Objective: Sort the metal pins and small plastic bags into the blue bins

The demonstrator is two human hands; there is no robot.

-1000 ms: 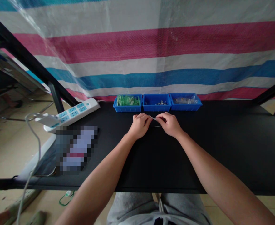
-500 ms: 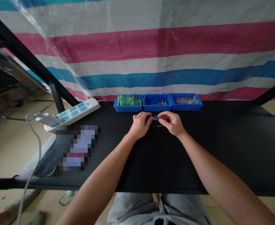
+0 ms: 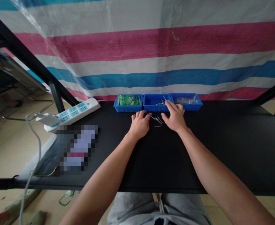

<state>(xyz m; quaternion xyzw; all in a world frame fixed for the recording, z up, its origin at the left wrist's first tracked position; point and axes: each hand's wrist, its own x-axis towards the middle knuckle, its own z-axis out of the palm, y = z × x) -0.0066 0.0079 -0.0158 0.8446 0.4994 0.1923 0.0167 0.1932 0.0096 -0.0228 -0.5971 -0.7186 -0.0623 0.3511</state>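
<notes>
My right hand (image 3: 175, 117) reaches to the front of the middle blue bin (image 3: 152, 107). A thin metal rod (image 3: 164, 98) sticks up from the tips of its first fingers, while the thumb stands apart below. My left hand (image 3: 139, 125) lies low on the black table, fingers bent and a little apart, with nothing visible in them. Its index fingertip is beside several slim metal rods (image 3: 158, 120), which lie loosely fanned out between the hands. One more rod (image 3: 157, 126) lies crosswise, nearer to me. Small metal parts (image 3: 161, 102) are in the middle bin.
The left blue bin (image 3: 128, 108) holds green plastic pieces; the right blue bin (image 3: 191, 107) holds clear bagged items. A white power strip (image 3: 73, 113) with a plugged-in charger and a blurred-out phone-like object (image 3: 80, 148) are at left. A striped sheet (image 3: 137, 50) hangs behind.
My right hand has moved up from the rods to the middle bin, with a rod at its fingertips. The left hand has let go of that rod and stays near the pile.
</notes>
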